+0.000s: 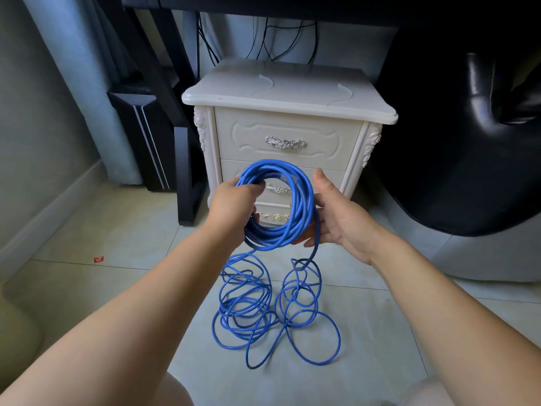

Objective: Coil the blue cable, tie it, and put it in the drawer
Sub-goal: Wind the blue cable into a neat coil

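Blue cable (301,197) is half gathered into a round coil held up in the middle of the frame, between the person's two bare hands. The left hand (231,200) grips the coil's left side, its fingers wrapped through the ring and closed round the bundled strands. The right hand (336,218) sits against the coil's right side, half open: the thumb stands straight up and clear, while the fingers curl loosely under the bundle, with a single strand running down across them. From the bottom of the coil two strands drop to the pale tiled floor (117,244), where the unwound length lies in a loose tangle of overlapping loops in the lower middle of the frame, not yet tied. Just behind the coil stands a cream nightstand (287,92) with carved rose trim. Its top drawer (248,136), with a silver ornate handle, is closed, and the lower drawer (328,177), partly hidden by the coil, looks closed too. Left of the nightstand a black desk leg (181,159) comes down beside a dark computer tower (140,136), and thin black wires (263,39) hang along the wall above. A black leather chair (468,142) fills the right of the frame. A small red scrap (98,259) lies on the tiles at the left.
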The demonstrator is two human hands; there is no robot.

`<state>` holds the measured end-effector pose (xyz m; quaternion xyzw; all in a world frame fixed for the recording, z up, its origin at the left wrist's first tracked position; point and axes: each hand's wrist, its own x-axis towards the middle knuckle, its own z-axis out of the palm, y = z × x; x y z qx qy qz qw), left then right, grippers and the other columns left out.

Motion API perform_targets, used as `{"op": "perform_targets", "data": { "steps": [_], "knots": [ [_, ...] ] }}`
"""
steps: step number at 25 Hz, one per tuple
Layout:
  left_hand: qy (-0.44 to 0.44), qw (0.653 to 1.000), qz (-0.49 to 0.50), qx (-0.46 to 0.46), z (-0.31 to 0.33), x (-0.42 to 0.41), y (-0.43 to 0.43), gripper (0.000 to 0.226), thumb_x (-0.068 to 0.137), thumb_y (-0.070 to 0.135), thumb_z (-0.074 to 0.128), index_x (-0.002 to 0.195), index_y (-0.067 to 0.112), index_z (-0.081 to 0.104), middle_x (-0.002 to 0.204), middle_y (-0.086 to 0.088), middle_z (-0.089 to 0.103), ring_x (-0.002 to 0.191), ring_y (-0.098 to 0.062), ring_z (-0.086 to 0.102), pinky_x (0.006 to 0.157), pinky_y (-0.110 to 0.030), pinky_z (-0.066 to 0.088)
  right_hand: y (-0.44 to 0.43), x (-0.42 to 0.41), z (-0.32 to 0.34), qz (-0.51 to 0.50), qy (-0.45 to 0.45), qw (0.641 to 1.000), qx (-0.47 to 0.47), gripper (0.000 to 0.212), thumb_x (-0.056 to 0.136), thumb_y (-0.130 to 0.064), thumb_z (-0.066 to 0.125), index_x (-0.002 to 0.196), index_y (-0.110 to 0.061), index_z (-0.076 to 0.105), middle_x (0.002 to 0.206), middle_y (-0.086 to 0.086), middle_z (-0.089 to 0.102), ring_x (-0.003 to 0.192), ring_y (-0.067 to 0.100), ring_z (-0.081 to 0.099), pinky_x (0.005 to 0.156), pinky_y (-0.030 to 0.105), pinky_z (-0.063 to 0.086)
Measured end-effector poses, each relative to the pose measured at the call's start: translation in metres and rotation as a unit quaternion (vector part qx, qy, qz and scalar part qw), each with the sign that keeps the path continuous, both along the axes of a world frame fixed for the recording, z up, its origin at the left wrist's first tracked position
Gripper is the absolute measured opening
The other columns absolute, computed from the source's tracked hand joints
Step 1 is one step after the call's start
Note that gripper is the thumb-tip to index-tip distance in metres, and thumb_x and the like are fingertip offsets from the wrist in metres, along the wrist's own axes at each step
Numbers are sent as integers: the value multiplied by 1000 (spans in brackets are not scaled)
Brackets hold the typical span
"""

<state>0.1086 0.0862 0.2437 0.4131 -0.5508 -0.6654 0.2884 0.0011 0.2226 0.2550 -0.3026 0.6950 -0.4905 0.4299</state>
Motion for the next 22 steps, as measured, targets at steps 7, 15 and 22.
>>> {"op": "perform_targets", "data": {
  "steps": [7,15,22],
  "knots": [
    [13,995,102,-4,1,0,7,20,91,15,61,72,15,53,63,-5,37,54,-22,37,50,-28,39,1,21,3,22,-46,998,-37,90,55,-72,72,129,-28,46,117,3,65,100,21,69,76,47,60],
    [36,996,40,71,-1,1,35,14,95,14,55,82,19,53,63,-2,43,58,-21,49,58,-28,41,-11,19,-13,-161,6,985,-61,11,87,-12,67,89,-19,59,62,-2,63,56,11,64,69,39,56],
    [-42,983,-128,-125,0,12,23,38,81,16,74,116,21,60,101,3,68,86,-6,64,82,-19,51,-4,3,-4,-187,95,976,-59,20,81,6,52,79,-14,54,57,5,50,48,23,64,43,23,47]
  ]
}}
